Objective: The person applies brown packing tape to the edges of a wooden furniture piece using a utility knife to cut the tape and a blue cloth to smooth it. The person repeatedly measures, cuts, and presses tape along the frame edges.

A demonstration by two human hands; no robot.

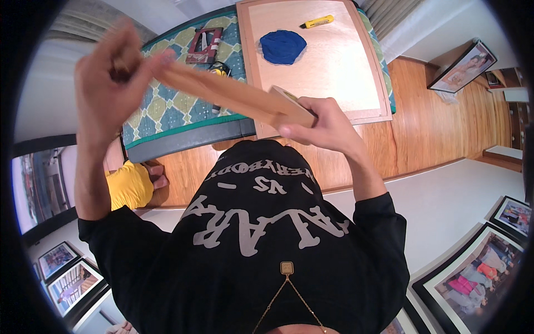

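Note:
A strip of brown adhesive tape [222,100] is stretched between my hands, slanting down from left to right above the furniture. My left hand [111,83], raised and blurred by motion, is closed on the strip's free end. Lower and to the right, my right hand [332,125] grips the tape roll [287,97], fingers behind it and thumb in front. Beyond the roll, a framed light-wood board [334,83] lies flat. On it are a crumpled blue round bundle [283,47] and a yellow utility knife [318,21] with a black end.
The board rests on a green patterned cover [167,119]. A dark red frame [204,45] and a black-and-yellow tool [220,69], partly hidden by the tape, lie there too. Someone in yellow [130,185] is low at left. A framed picture [464,65] leans at right.

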